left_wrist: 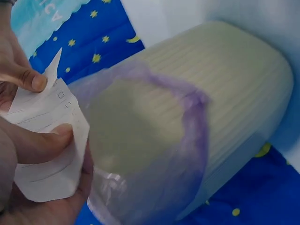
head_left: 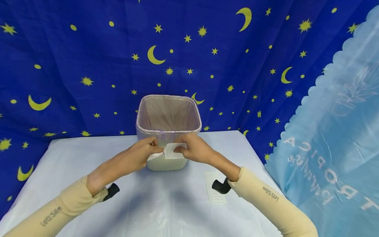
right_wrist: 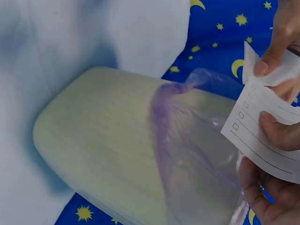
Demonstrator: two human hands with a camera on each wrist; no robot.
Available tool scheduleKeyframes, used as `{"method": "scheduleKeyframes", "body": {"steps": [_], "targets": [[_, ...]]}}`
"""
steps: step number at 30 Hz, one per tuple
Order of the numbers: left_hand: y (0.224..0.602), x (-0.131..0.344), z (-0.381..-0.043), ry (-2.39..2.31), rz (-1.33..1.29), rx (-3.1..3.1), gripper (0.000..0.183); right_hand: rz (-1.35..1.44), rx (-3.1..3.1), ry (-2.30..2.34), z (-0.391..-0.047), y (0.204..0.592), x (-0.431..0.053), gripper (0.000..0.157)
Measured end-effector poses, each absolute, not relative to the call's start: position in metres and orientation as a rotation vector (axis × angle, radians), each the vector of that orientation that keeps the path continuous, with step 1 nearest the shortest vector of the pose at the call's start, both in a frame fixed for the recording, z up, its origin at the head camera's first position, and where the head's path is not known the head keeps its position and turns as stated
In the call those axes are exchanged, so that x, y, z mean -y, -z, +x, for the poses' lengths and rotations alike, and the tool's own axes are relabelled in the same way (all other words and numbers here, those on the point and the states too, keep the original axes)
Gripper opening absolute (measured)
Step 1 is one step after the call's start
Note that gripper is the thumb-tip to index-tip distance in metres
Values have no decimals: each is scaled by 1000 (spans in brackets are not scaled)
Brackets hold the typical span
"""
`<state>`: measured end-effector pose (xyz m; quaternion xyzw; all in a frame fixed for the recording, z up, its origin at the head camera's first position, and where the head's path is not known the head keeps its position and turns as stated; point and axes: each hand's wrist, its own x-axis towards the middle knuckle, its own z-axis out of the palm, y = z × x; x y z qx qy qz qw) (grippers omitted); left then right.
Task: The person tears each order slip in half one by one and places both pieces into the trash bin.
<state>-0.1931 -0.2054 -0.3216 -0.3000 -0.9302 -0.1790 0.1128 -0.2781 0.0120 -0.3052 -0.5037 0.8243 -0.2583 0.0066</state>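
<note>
A lined paper sheet (head_left: 174,152) with small checkboxes is stretched between both hands, in front of the bin. My left hand (head_left: 139,154) pinches its left part between thumb and fingers, and my right hand (head_left: 196,148) pinches the right part. From the left wrist view, a ragged tear runs into the paper (left_wrist: 47,178) between the two thumbs. The right wrist view also shows the torn edge beside the checkbox column of the sheet (right_wrist: 251,124). Whether the pieces are fully apart I cannot tell. Right behind the hands stands a pale bin (head_left: 167,165) with a thin purple bag (head_left: 165,131) over its rim.
A second lined sheet (head_left: 217,197) lies flat on the white-covered table (head_left: 165,210), below the right wrist. Black wrist mounts (head_left: 112,192) sit under both forearms. A blue star-and-moon curtain (head_left: 88,65) hangs behind, and a light-blue cloth (head_left: 334,148) hangs at the right.
</note>
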Motion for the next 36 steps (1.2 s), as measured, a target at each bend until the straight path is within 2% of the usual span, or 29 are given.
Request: {"method": "scheduleKeyframes", "body": {"steps": [9,23,28,36], "targets": [[293,214,-213,760,-732,2533,36,-1578,-2667,956,-298,286,-10,15],[265,222,-251,644,-468,2564,23,-1476,-2885,982,-340,266,2,18],[265,225,-266,636,-453,2604,28,-1420,-2908,965,-355,263,8,20],[271,232,-289,572,-397,2785,50,-1288,-2870,945,-371,266,16,25]]}}
